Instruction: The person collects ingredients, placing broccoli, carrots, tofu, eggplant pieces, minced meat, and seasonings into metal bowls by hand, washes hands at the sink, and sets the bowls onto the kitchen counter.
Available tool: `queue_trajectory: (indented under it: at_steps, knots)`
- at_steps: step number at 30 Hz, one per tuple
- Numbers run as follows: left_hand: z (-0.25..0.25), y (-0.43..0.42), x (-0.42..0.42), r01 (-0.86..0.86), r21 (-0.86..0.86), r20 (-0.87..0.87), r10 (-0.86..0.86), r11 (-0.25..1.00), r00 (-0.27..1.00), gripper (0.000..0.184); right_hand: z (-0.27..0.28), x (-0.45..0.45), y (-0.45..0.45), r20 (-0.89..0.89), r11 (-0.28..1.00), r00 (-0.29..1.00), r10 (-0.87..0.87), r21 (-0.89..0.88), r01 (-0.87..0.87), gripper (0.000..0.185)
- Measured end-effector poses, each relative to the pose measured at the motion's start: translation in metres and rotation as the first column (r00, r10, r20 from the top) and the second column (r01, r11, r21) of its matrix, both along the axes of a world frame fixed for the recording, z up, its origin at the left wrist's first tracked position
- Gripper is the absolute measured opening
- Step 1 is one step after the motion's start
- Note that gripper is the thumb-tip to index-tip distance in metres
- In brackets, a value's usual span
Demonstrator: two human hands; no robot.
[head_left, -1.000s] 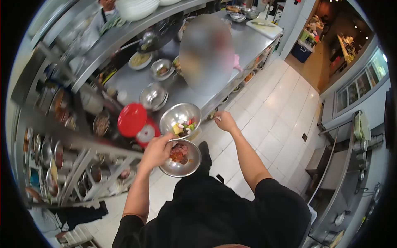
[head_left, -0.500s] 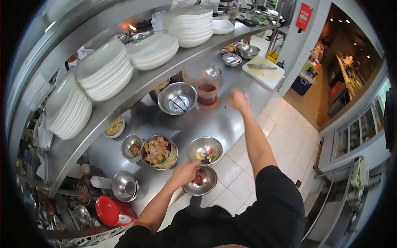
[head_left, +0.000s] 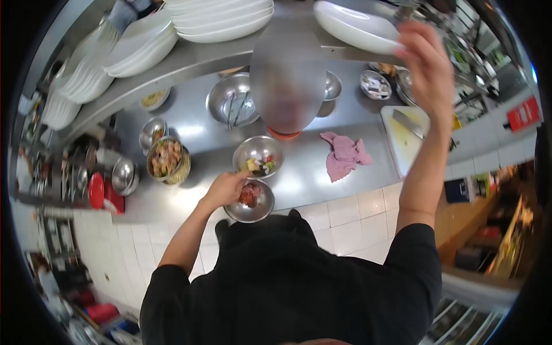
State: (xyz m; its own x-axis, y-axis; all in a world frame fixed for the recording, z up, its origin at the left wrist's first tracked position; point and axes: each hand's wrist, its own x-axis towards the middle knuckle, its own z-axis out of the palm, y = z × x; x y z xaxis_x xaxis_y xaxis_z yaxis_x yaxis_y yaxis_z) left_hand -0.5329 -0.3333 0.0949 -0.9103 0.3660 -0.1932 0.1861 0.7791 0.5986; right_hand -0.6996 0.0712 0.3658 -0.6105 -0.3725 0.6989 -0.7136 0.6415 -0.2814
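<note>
My left hand [head_left: 225, 189] grips the rims of two steel bowls. The far one [head_left: 275, 150] holds cut vegetables in several colours. In the near one [head_left: 261, 211] lies raw-looking red meat with a reddish seasoning. My right hand [head_left: 424, 60] is raised over the shelf at the upper right, its fingers at the edge of a white oval plate [head_left: 359, 26]; they are smeared by motion, so their grip is unclear. A pink cloth [head_left: 343, 154] lies crumpled on the steel counter [head_left: 201, 183].
White dishes [head_left: 221, 22] are stacked along the shelf. A steel bowl with tongs [head_left: 217, 101], a bowl of light brown food [head_left: 166, 159] and a cutting board [head_left: 402, 141] with a knife [head_left: 407, 123] stand on the counter. A blurred patch hides part of it.
The view has swung right over the counter. My right hand has risen from the counter, where the pink cloth now lies, to the plate on the shelf. My left hand still holds both bowls.
</note>
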Motion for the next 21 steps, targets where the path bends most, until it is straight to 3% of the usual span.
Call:
queue_trajectory:
  at_steps: [1, 3, 4, 5, 6, 8, 10, 11, 13, 15, 17, 19, 21]
  knots:
    - [0.004, 0.013, 0.002, -0.037, 0.031, -0.013, 0.038, 0.999, 0.999, 0.024, 0.000, 0.014, 0.023, 0.020, 0.995, 0.998, 0.055, -0.089, -0.053, 0.014]
    - [0.012, 0.035, 0.006, -0.102, 0.054, -0.040, 0.104, 0.993, 0.994, 0.023, -0.001, 0.056, 0.066, -0.080, 0.998, 0.995, 0.053, 0.038, -0.051, 0.005]
    - [0.015, 0.047, 0.009, -0.136, 0.058, -0.052, 0.139, 0.989, 0.989, 0.023, -0.020, 0.077, 0.093, 0.102, 0.992, 0.993, 0.057, -0.120, -0.045, 0.005]
    - [0.017, 0.059, 0.012, -0.168, 0.063, -0.064, 0.172, 0.984, 0.983, 0.023, -0.028, 0.083, 0.105, 0.083, 0.980, 0.978, 0.193, -0.072, -0.188, 0.006]
    - [0.018, 0.068, 0.014, -0.196, 0.054, -0.059, 0.199, 0.979, 0.978, 0.023, -0.042, 0.084, 0.116, 0.222, 0.948, 0.922, 0.316, -0.051, -0.313, 0.004]
    - [0.019, 0.086, 0.017, -0.199, 0.036, -0.024, 0.200, 0.979, 0.980, 0.026, -0.102, 0.086, 0.108, 0.408, 0.931, 0.842, 0.354, -0.073, -0.357, 0.022]
    - [0.024, 0.110, 0.019, -0.226, 0.024, -0.004, 0.226, 0.974, 0.974, 0.025, -0.197, 0.089, 0.095, 0.656, 0.898, 0.628, 0.419, -0.200, -0.391, 0.032]
    - [0.025, 0.120, 0.020, -0.238, 0.023, 0.007, 0.238, 0.971, 0.971, 0.025, -0.243, 0.088, 0.085, 0.680, 0.886, 0.593, 0.431, -0.193, -0.422, 0.031]
    - [0.010, 0.135, 0.021, -0.253, 0.040, 0.015, 0.253, 0.967, 0.967, 0.026, -0.311, 0.086, 0.067, 0.573, 0.880, 0.710, 0.408, -0.041, -0.473, 0.025]
    - [-0.002, 0.153, 0.017, -0.208, 0.014, -0.008, 0.208, 0.978, 0.978, 0.027, -0.348, 0.088, 0.060, 0.497, 0.879, 0.763, 0.413, 0.003, -0.477, 0.024]
    - [-0.011, 0.171, 0.008, -0.189, -0.034, 0.052, 0.191, 0.981, 0.980, 0.029, -0.338, 0.083, 0.056, 0.415, 0.884, 0.816, 0.403, 0.055, -0.464, 0.019]
    - [-0.027, 0.183, 0.000, -0.172, -0.028, 0.029, 0.172, 0.985, 0.985, 0.031, -0.297, 0.066, 0.055, 0.422, 0.864, 0.769, 0.481, -0.080, -0.497, 0.014]
    - [-0.035, 0.193, -0.010, -0.154, -0.006, 0.011, 0.154, 0.988, 0.988, 0.033, -0.192, 0.049, 0.039, 0.195, 0.832, 0.812, 0.550, -0.215, -0.512, 0.011]
